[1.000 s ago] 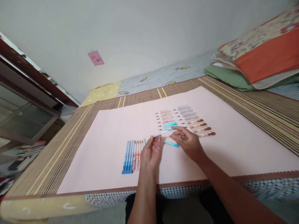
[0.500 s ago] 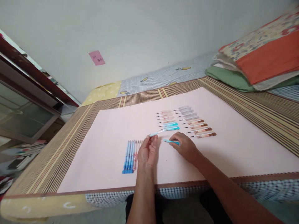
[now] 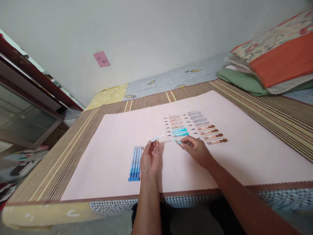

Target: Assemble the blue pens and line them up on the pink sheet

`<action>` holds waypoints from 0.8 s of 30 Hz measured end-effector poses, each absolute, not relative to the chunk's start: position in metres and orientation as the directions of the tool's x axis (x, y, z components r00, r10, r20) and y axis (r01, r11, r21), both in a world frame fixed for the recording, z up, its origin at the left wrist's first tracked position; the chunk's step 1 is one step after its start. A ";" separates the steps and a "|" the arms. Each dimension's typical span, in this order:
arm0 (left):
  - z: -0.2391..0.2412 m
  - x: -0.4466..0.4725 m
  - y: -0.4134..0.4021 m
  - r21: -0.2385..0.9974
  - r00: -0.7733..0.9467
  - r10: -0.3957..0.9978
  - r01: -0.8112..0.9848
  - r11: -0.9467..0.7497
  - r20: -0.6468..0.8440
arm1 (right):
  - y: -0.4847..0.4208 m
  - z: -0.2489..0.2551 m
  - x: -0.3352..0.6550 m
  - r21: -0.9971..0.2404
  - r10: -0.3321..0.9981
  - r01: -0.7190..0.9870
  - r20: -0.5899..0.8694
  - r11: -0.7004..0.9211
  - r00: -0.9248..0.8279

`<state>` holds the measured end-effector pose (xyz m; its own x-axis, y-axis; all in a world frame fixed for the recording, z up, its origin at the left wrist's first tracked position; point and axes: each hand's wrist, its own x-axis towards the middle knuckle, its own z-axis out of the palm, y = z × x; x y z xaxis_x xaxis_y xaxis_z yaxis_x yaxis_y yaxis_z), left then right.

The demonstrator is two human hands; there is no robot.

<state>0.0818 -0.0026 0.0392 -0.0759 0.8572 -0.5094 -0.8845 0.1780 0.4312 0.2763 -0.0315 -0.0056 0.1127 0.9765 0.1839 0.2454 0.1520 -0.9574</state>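
Observation:
My left hand (image 3: 149,157) pinches a thin light-blue pen body (image 3: 157,138) that points up and to the right. My right hand (image 3: 195,148) is closed on a teal pen cap (image 3: 178,141), held just below two teal caps (image 3: 180,132) lying in a row. Beside my left hand, several blue pens (image 3: 135,162) lie side by side on the pink sheet (image 3: 112,143). Two columns of pen parts lie farther off: pink and teal ones (image 3: 174,121), and grey and brown ones (image 3: 206,129).
The pink sheet covers a striped woven mat (image 3: 73,130) on a bed. Folded bedding and a cushion (image 3: 274,58) are stacked at the back right. A pink note (image 3: 101,59) is stuck to the wall. A glass-fronted cabinet (image 3: 22,107) stands to the left.
My right hand picked the teal cap up off the sheet and carried it toward the teal row. My left hand drew left with the pen body, now hiding the pink pens.

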 end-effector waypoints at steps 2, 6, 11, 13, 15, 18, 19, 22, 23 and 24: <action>0.039 0.084 -0.004 0.434 -0.063 0.853 -0.879 0.198 -0.517 | -0.031 -0.008 0.275 -0.974 0.980 0.182 0.159 0.136 0.122; 0.036 0.092 -0.007 0.407 0.037 0.858 -0.869 0.280 -0.511 | -0.028 -0.013 0.273 -0.997 0.983 -0.027 0.069 0.075 0.171; 0.033 0.097 -0.010 0.252 0.213 0.833 -0.889 0.383 -0.511 | -0.031 -0.008 0.265 -0.984 0.979 0.087 0.163 0.153 0.123; 0.034 0.096 -0.010 0.201 0.251 0.835 -0.899 0.388 -0.489 | -0.033 -0.005 0.262 -0.964 0.968 0.189 0.214 0.188 0.132; 0.035 0.094 -0.009 0.177 0.246 0.847 -0.914 0.364 -0.471 | -0.036 -0.003 0.260 -0.942 0.952 0.259 0.261 0.214 0.161; 0.037 0.093 -0.008 0.198 0.207 0.865 -0.924 0.326 -0.456 | -0.038 0.001 0.256 -0.944 0.940 0.243 0.275 0.224 0.202; 0.037 0.094 -0.008 0.213 0.201 0.870 -0.922 0.323 -0.450 | -0.039 0.003 0.254 -0.955 0.941 0.201 0.259 0.217 0.216; 0.037 0.095 -0.006 0.255 0.180 0.877 -0.914 0.317 -0.446 | -0.042 0.015 0.240 -0.977 0.943 0.043 0.215 0.211 0.254; 0.036 0.096 -0.005 0.269 0.166 0.876 -0.911 0.311 -0.453 | -0.043 0.021 0.233 -0.975 0.942 0.009 0.217 0.222 0.255; 0.036 0.096 -0.004 0.284 0.146 0.875 -0.910 0.301 -0.462 | -0.044 0.027 0.225 -0.971 0.943 0.001 0.232 0.238 0.240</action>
<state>0.0963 -0.0045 0.0358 0.1456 0.8749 -0.4619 -0.9104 0.3013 0.2836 0.2245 -0.0441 0.0268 0.2397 0.9428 0.2315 0.0006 0.2383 -0.9712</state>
